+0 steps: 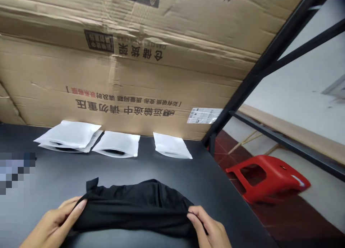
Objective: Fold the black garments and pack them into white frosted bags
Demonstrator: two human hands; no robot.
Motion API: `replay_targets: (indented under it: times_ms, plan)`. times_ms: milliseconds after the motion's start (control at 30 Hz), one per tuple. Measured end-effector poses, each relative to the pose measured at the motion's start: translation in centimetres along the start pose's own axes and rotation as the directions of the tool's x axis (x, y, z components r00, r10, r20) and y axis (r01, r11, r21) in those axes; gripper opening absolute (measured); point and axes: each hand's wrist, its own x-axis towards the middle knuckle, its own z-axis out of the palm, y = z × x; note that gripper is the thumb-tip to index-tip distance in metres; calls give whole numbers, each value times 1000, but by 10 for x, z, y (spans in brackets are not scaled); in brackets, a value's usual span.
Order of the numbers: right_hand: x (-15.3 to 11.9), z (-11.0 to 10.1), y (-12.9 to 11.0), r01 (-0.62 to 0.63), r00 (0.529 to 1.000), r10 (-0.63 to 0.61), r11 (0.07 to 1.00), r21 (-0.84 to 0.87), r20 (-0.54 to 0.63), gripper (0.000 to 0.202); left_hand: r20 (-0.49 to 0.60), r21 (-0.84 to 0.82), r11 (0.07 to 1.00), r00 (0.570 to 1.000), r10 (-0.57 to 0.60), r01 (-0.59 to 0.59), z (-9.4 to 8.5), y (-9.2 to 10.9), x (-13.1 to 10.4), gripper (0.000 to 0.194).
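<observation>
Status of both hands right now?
Left hand: closed, pinching one end of the black cloth.
Right hand: closed, pinching the other end.

Cardboard w/ upside-down Chinese txt: 仓储货架; 运输途中 请勿重压; smaller line incl. 如有破损, ending in red 联系客服. White label on it: txt too sm. to read.

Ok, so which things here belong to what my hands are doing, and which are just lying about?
In the job:
Black cloth, gripped by your left hand and right hand
Black tabletop beneath

Apparently just around:
White pouches, untouched, possibly related
Cardboard behind them
Red stool at right
</observation>
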Motion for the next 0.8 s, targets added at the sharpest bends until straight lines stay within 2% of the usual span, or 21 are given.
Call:
replay_targets:
  times_ms: [67, 133, 233, 333, 433, 467, 533, 600, 633, 700, 767, 800]
  plan:
    - [11, 4, -7, -34, 999, 35, 998, -54, 6, 31, -45, -1, 995, 994, -96, 96, 4, 6, 7, 37]
    - [22, 6, -11, -39, 999, 43, 990, -136, 29, 33, -143, 77, 987, 981, -128, 140, 8, 7, 13, 38]
    - [36, 7, -14, -53, 993, 79, 961, -271, 86, 36, -243, 225, 972, 970, -18, 74, 13, 5, 19, 26]
    - [44, 8, -13, -59, 986, 115, 916, -397, 119, 36, -196, 320, 947, 974, 110, -42, 13, 1, 23, 15]
    - [50, 14, -10, -35, 995, 81, 853, -520, 66, 32, -187, 352, 927, 961, 203, -127, 9, -2, 27, 14]
    - [53, 18, -10, -20, 998, 53, 833, -554, 43, 32, -220, 364, 920, 946, 238, -147, 8, 0, 27, 15]
    - [64, 25, -11, 24, 1000, -17, 802, -596, 17, 34, -337, 396, 903, 889, 310, -165, 8, 13, 29, 20]
    - [80, 31, -14, 70, 997, -75, 801, -594, 16, 34, -428, 421, 882, 811, 399, -212, 13, 40, 32, 25]
    - [90, 33, -17, 78, 996, -83, 818, -569, 17, 34, -433, 419, 869, 784, 446, -263, 19, 57, 36, 27]
    - [110, 32, -21, 59, 998, -60, 872, -485, 13, 34, -288, 385, 790, 751, 594, -477, 37, 93, 47, 25]
    - [125, 26, -22, 27, 1000, -25, 915, -403, 10, 38, -1, 310, 691, 726, 687, -653, 60, 122, 63, 27]
    - [130, 22, -21, 10, 1000, -8, 928, -371, 9, 40, 84, 291, 663, 709, 700, -690, 71, 131, 72, 27]
